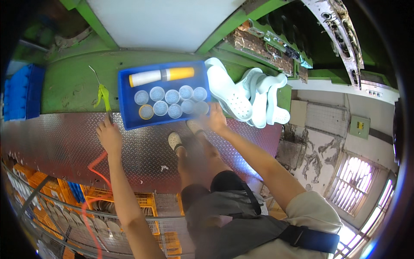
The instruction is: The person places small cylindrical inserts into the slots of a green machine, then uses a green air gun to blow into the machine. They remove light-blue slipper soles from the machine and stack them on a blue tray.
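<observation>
My left hand (110, 134) has its fingers round the lower end of a lime-green air blow gun (102, 96) with a thin bent metal nozzle. A blue tray (126, 118) holds two rows of small round cups (160, 108) filled with pale blue granules; one has a yellow rim. Two white-and-yellow cylinders (144, 78) lie at its far side, joined by a grey band. At the tray's near right corner my right hand (215, 119) pinches a round cup (201, 108), slightly blurred. Beside it lie several pale mint clogs (236, 97), piled together.
A green ledge (64, 93) carries the tray and clogs. Blue bins (26, 93) stand at far left. A red hose (97, 169) trails down beside my left arm. Below are a diamond-plate platform (142, 159), a metal railing (172, 217) and orange crates (43, 187). Machine parts (271, 47) are at upper right.
</observation>
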